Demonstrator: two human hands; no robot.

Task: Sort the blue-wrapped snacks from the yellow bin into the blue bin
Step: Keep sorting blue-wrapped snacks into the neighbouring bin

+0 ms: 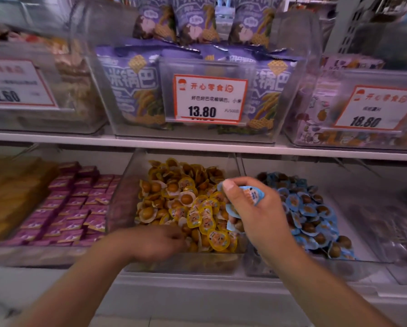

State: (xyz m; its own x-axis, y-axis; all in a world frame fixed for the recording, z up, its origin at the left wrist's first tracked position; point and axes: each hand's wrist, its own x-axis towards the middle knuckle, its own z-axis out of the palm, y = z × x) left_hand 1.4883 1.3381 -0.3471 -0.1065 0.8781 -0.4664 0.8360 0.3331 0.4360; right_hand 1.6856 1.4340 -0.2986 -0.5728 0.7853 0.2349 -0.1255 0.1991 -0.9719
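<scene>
Item: blue-wrapped snacks, several pinched in right hand over yellow bin edge, next to blue bin; left hand curled among yellow packs, grip unclear. Handling est.: light, small, crinkly, prob. slippery; hold by flat wrapper rim w/ fingertips.

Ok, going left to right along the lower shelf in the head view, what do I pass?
Brown snacks → purple packets → left hand → yellow snacks → right hand holding blue snacks → blue snack pile.

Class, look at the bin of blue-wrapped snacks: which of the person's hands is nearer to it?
Right. The right hand, gripping blue-wrapped snacks, is at the blue bin's left edge; the left hand rests low in the yellow bin.
</scene>
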